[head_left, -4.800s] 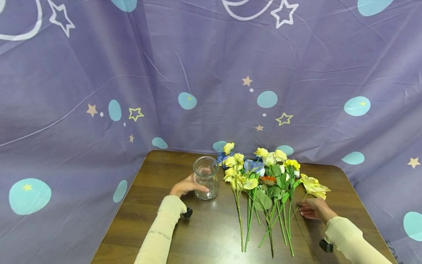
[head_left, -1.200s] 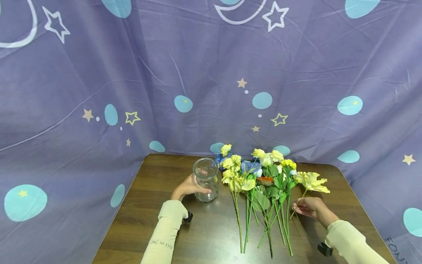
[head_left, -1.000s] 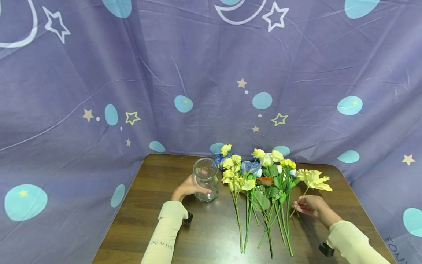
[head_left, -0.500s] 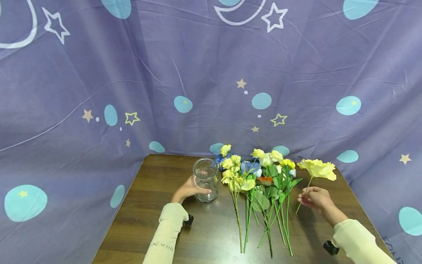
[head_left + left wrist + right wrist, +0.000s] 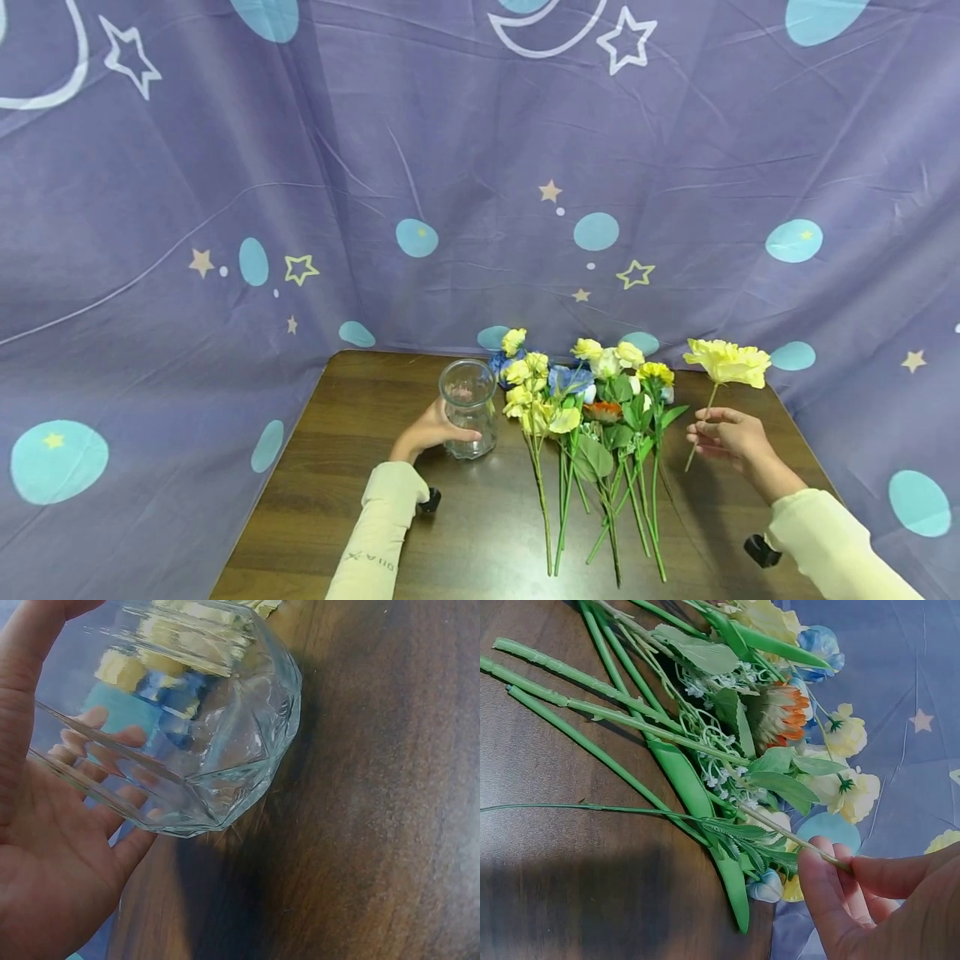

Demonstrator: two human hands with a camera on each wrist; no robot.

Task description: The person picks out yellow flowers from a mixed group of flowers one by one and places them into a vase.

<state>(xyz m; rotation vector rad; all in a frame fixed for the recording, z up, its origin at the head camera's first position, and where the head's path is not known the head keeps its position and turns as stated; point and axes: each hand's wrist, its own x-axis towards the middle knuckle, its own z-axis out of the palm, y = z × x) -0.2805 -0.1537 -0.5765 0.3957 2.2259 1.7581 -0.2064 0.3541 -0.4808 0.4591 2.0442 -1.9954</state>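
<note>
Meanwhile, our left hand (image 5: 427, 429) curls around the glass vase (image 5: 468, 407) while our right hand (image 5: 731, 435) pinches a yellow flower (image 5: 727, 363) stem, right of the bunch (image 5: 592, 417).

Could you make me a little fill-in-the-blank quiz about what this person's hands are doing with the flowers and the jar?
1. The left hand holds a clear glass ____ that stands on the wooden table.
2. The right hand pinches the stem of a single ____ flower, lifted off the table.
3. The other flowers lie on the table between the two ____.
4. Behind the table hangs a ____ cloth printed with stars.

Missing words: vase; yellow; hands; purple
</note>
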